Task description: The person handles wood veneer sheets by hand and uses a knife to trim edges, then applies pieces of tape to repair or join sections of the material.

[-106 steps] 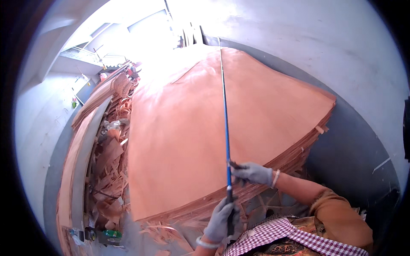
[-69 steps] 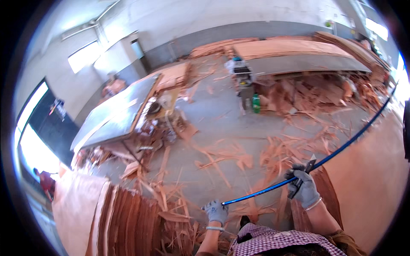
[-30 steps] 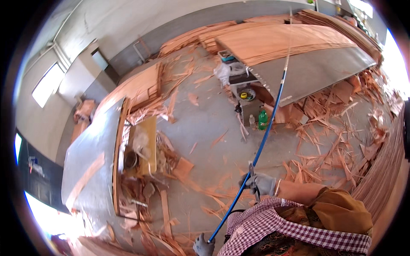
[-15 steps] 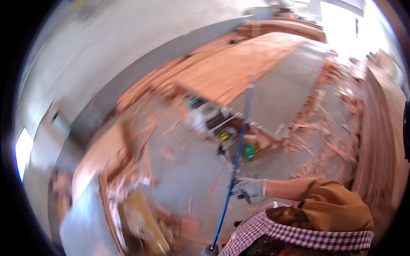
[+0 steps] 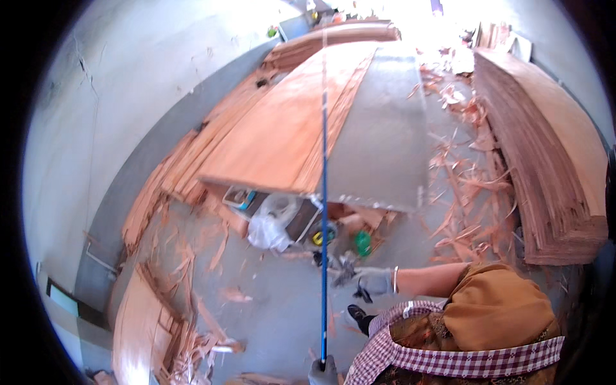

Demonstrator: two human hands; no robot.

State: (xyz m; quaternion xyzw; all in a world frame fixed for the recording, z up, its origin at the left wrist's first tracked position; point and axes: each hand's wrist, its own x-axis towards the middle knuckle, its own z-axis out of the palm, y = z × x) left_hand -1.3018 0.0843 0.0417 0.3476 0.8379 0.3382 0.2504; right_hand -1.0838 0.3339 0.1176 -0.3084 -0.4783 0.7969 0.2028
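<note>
A long blue pole with a pale far section runs up the middle of the view. My gloved left hand grips its near end at the lower edge. My gloved right hand holds a dark knife, blurred, just right of the pole; I cannot tell whether it touches the pole. Beyond them, a table has a grey top partly covered by peach veneer sheets. At its near end are a white plastic bag, a yellow item and a green bottle. My dark shoe shows below.
A tall veneer stack lines the right side. Another pile lies at lower left, with more stacks along the grey-and-white wall. Torn veneer strips litter the floor. The far end is brightly lit.
My view has swung round from the steel-topped table on the left to face along the veneer table. The pole now points straight ahead, and my right hand sits a little right of it.
</note>
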